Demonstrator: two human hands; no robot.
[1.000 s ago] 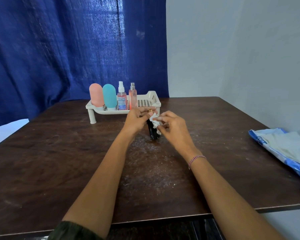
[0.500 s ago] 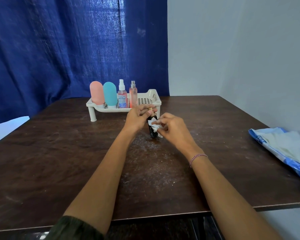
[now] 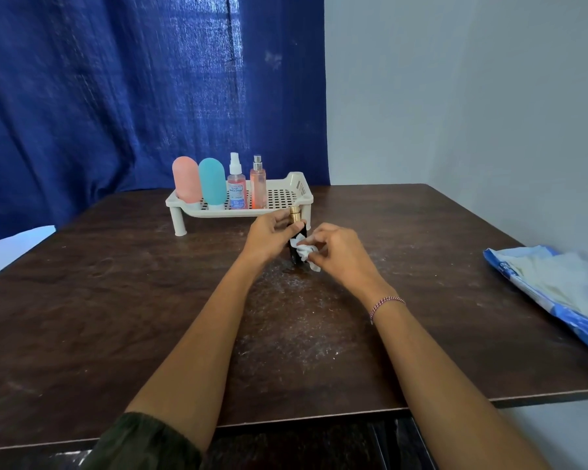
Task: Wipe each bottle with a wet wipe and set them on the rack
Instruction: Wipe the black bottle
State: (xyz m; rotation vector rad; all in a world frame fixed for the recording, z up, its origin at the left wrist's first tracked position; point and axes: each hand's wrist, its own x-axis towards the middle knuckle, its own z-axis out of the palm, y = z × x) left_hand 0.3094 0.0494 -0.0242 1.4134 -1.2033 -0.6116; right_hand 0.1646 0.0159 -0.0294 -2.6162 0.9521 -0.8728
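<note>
A small black bottle [image 3: 295,257] with a gold cap stands upright on the dark table, just in front of the rack. My left hand [image 3: 271,235] grips its upper part near the cap. My right hand [image 3: 335,251] presses a crumpled white wet wipe [image 3: 305,251] against the bottle's side. The white perforated rack [image 3: 286,196] stands behind, holding a pink bottle [image 3: 186,179], a teal bottle [image 3: 212,183], a clear spray bottle with a pink label [image 3: 236,184] and a slim pink spray bottle [image 3: 258,184] in a row on its left half.
A blue and white wipes pack [image 3: 554,286] lies at the table's right edge. A blue curtain [image 3: 133,96] hangs behind the rack, with a grey wall to the right. The brown table [image 3: 116,300] shows whitish smears in its middle.
The wipe in my right hand has slid down from the bottle's top to its side, uncovering the gold cap. My left hand stays on the bottle.
</note>
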